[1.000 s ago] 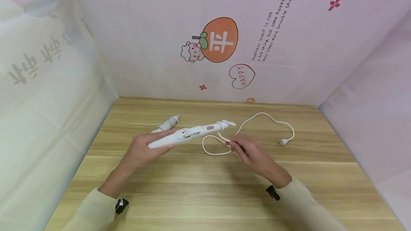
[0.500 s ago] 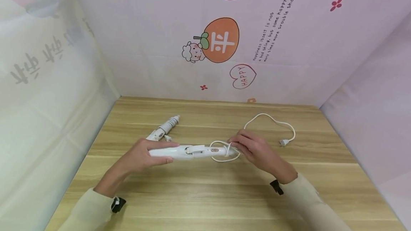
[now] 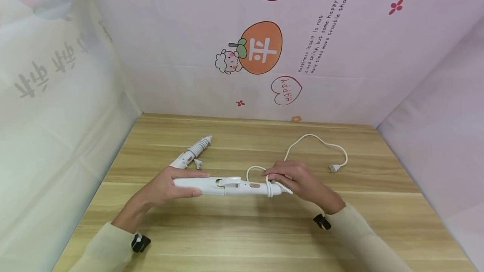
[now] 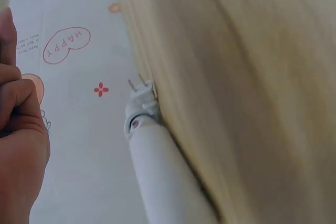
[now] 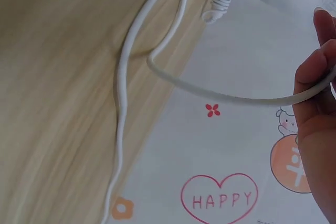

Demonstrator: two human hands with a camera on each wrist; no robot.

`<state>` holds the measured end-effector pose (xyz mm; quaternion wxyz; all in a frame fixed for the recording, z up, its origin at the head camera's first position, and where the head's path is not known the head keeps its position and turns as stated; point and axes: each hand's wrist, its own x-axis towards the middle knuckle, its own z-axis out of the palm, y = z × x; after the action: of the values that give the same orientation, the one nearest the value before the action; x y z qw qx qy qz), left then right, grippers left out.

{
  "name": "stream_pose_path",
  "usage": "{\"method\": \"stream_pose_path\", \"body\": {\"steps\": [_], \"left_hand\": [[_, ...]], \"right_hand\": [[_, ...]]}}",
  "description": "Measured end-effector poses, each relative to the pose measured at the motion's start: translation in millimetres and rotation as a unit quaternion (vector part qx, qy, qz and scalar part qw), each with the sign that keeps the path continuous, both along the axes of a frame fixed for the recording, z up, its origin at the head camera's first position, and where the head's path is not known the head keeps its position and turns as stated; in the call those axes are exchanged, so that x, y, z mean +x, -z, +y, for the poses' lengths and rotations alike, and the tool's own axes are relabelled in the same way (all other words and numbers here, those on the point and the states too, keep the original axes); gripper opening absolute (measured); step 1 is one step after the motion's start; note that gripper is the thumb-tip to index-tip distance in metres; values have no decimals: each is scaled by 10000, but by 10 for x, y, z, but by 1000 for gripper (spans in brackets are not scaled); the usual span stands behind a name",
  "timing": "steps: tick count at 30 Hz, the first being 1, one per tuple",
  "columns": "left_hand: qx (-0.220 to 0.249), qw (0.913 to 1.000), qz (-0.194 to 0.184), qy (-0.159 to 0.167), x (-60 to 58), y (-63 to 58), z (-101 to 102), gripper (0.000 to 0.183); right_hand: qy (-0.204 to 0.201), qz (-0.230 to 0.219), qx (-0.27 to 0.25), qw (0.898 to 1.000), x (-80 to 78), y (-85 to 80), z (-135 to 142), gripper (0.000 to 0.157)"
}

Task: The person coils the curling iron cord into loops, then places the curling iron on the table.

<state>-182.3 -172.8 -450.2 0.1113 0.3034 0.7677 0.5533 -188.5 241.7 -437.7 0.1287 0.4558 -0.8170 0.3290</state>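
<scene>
Wood-grain counter (image 3: 242, 230); white iron (image 3: 206, 185) held crosswise above it; second iron (image 3: 190, 155) lying farther back, left side; left grip (image 3: 166, 186) wrapped round first iron's body; right grip (image 3: 298, 177) pinching the cord (image 3: 308, 134), looped about that iron's right end; plug (image 3: 334, 168) on counter at cord's end, well right

The place was booth-like, its wider setting unclear: pale sheets (image 3: 181, 53), some cartoon-printed, walled a wood-grain surface (image 3: 234, 234) on three sides.
</scene>
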Motion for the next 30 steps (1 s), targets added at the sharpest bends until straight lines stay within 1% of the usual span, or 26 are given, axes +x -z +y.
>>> {"method": "stream_pose_path", "body": {"steps": [4, 7, 9, 11, 14, 17, 20, 23, 25, 30], "left_hand": [[234, 9992, -250, -203, 1, 44, 47, 42], [465, 9974, -384, -389, -9, 63, 115, 43], [588, 9963, -290, -547, -22, 72, 169, 44], [741, 9947, -222, -681, -33, 73, 224, 44], [876, 9917, -85, -941, -40, 63, 296, 44], [920, 9883, 17, -1215, -33, 41, 348, 45], [867, 9847, 211, -1494, -16, 10, 386, 47], [777, 9810, 559, -1687, 4, -24, 415, 47], [678, 9776, 876, -1789, 13, -39, 428, 47], [299, 9652, 1655, -2003, 21, -59, 419, 47]], "right_hand": [[241, -393, -233, 9987, 27, 65, -32, 37], [623, -794, -520, 9935, 60, 97, -71, 39], [883, -1143, -824, 9861, 72, 109, -93, 37], [1126, -1283, -1072, 9795, 76, 113, -115, 28], [1305, -1422, -1289, 9727, 67, 92, -160, 27], [1476, -1405, -1205, 9716, 66, 66, -210, 29], [1607, -1353, -1104, 9714, 88, 57, -242, 24], [1730, -1196, -1009, 9724, 114, 63, -248, 19], [1749, -1081, -932, 9742, 127, 65, -244, 19], [1734, -667, -556, 9810, 149, 62, -208, 19]]}}
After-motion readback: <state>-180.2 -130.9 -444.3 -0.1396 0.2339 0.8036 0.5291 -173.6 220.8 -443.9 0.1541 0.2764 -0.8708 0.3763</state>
